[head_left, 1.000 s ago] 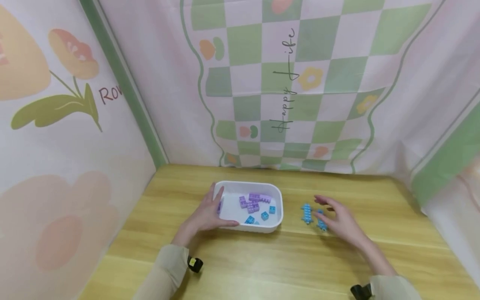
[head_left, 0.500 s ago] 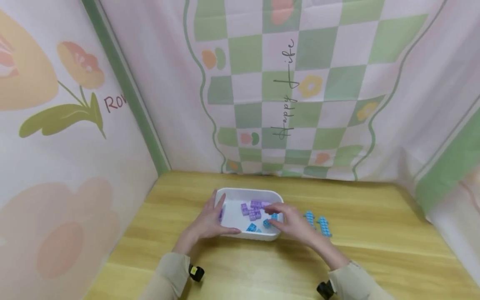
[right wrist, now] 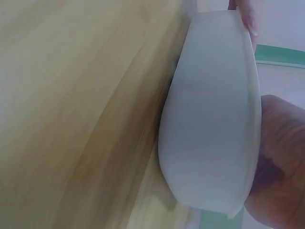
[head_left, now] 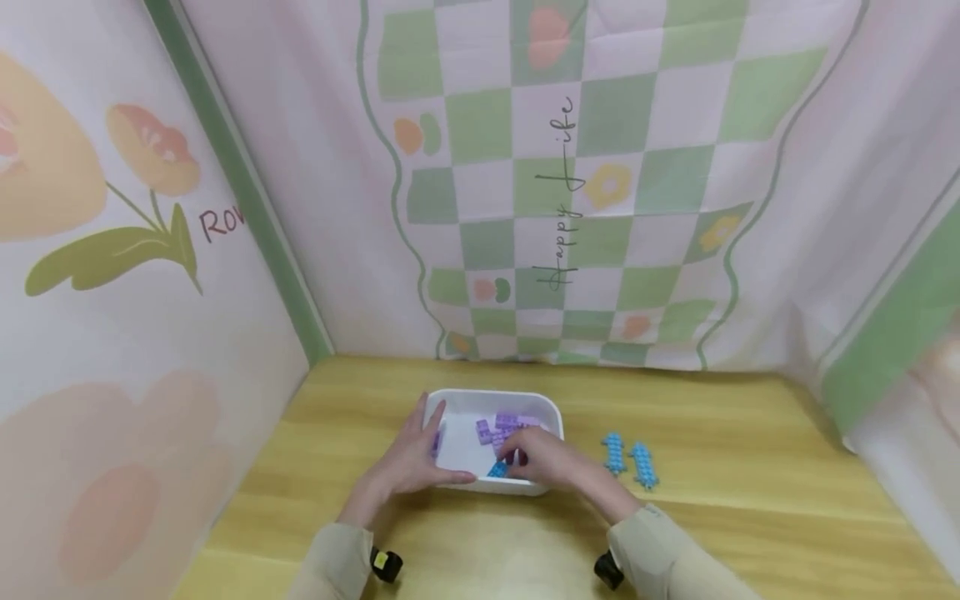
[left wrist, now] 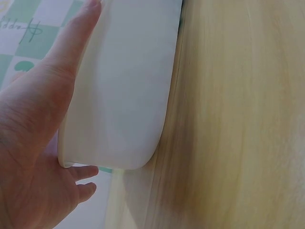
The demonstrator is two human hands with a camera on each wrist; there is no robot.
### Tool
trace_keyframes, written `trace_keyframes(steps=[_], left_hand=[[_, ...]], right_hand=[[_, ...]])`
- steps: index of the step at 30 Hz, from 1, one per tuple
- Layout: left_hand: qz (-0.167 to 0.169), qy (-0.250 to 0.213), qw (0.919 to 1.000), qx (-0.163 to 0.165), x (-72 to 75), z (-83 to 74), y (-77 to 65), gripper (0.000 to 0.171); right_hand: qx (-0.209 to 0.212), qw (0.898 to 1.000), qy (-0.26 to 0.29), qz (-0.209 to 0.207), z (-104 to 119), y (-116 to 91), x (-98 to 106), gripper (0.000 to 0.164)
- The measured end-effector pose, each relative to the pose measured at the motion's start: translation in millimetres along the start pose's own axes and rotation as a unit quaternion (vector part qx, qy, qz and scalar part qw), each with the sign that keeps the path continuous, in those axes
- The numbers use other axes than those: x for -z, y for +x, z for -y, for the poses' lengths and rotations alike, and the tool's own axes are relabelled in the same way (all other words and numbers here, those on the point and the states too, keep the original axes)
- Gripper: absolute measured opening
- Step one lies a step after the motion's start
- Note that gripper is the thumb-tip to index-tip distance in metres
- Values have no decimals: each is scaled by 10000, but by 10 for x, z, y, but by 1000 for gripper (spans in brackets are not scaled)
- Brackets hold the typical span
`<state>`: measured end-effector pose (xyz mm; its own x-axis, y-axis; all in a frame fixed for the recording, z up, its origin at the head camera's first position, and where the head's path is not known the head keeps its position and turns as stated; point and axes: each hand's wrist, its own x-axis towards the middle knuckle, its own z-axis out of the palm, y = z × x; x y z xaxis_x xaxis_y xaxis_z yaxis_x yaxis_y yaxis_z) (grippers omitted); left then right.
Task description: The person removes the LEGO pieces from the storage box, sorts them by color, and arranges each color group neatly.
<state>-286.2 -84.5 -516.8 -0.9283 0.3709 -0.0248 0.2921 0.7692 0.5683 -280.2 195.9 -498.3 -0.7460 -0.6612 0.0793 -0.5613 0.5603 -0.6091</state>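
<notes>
A white plastic box (head_left: 457,402) stands on the table with purple building bricks (head_left: 506,422) and a blue building brick (head_left: 498,470) inside. My left hand (head_left: 408,454) holds the box's left end, thumb along the front rim and fingers spread over the end wall. In the left wrist view the thumb runs along the rim. My right hand (head_left: 546,457) reaches into the box's right half with bent fingers, its fingertips at the blue brick. Whether they pinch a brick is hidden. The right wrist view shows mostly the box's outer wall (right wrist: 209,109) with part of that hand behind it.
Two blue studded strips (head_left: 613,453) with small side knobs lie side by side on the wooden table (head_left: 720,467), right of the box. A patterned curtain (head_left: 547,208) hangs behind the table's back edge, and another printed cloth (head_left: 150,333) hangs at the left.
My right hand has moved left from the blue strips, over the rim and down into the box. The left hand has stayed on the box's left end. The head view has shifted slightly.
</notes>
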Motion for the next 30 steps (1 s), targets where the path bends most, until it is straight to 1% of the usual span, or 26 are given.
trace_keyframes(steps=[6,10,15,19,22,24,28,30], left_hand=[[34,-73,9999,84,-86,66,-152,140],[45,-70,9998,164,-122,104,-197,141],[-28,-56,9999,101,-99,107,-142,139],[-97,-41,9999,6,-51,69,-61,138],[-95,-55,9999,-34,-21,35,-20,138],[-71,-26,10000,-59,-10,20,-7,139],[4,47,10000,-5,-6,15,-7,140],[14,60,10000,14,-8,23,-14,140]], right_hand=[[48,9993,200,301,24,17,-179,23],[-62,9986,381,372,16,13,-237,26],[-90,9993,260,262,-18,68,-206,22],[-157,9998,57,109,-30,131,-154,14],[-196,9998,-1,39,-33,162,-133,12],[-229,9997,-17,18,-35,172,-131,11],[-307,9995,80,30,-48,181,-149,11],[-248,9996,130,3,-60,181,-163,11]])
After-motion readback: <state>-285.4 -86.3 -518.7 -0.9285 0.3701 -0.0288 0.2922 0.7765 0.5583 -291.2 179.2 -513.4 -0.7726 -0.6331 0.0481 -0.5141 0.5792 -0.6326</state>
